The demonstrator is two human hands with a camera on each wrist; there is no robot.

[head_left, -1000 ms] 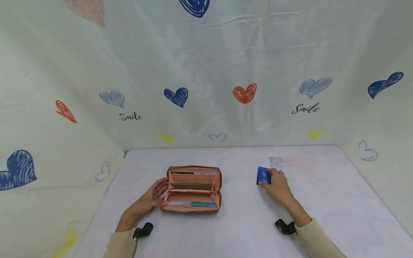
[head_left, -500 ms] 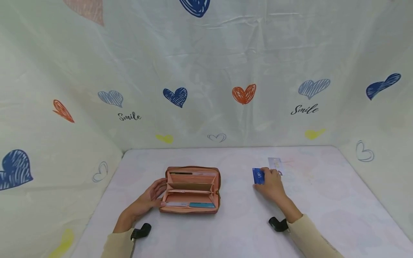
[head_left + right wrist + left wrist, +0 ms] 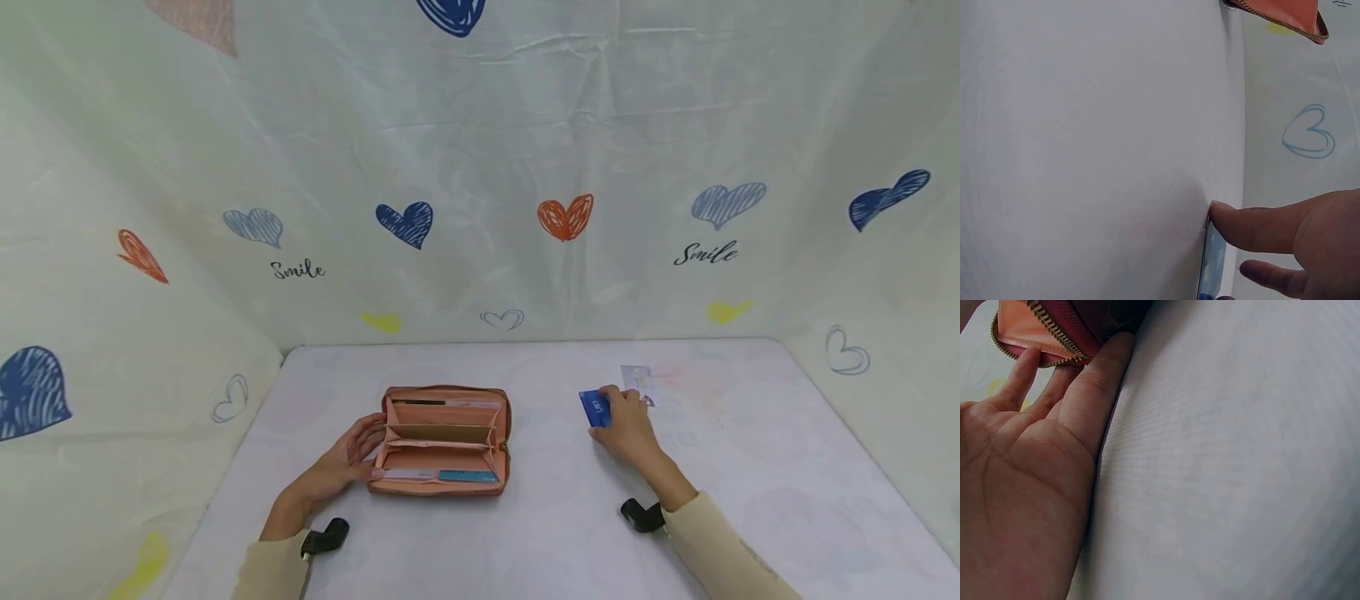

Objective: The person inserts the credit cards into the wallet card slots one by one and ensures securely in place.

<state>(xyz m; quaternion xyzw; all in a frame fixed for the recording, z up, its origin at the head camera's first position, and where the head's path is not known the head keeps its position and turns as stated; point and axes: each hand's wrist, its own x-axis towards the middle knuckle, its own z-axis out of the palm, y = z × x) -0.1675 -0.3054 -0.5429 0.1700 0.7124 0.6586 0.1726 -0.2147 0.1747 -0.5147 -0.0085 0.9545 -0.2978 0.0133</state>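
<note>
A pink wallet (image 3: 438, 492) with a zipper rim lies unzipped in the head view, its compartments facing up. My left hand (image 3: 347, 458) is at its left side and holds the edge between thumb and fingers. In the left wrist view, the hand's fingers (image 3: 1094, 387) reach to the wallet's brass zipper (image 3: 1054, 328). Farther right, my right hand (image 3: 630, 429) pinches a blue card (image 3: 594, 408) by its right part, covering that part. The right wrist view shows the thumb (image 3: 1260, 228) on the card's edge (image 3: 1210, 262).
A pale printed card (image 3: 637, 380) lies on the white table (image 3: 555, 533) just behind my right hand. Inside the wallet are a teal card (image 3: 468, 477), a whitish card (image 3: 408, 474) and other slips. A heart-printed sheet (image 3: 480, 167) rises behind the table.
My right hand has moved left with the blue card, which now tilts more, uncovering more of the pale card. The left hand stays at the wallet; the head view shifts slightly.
</note>
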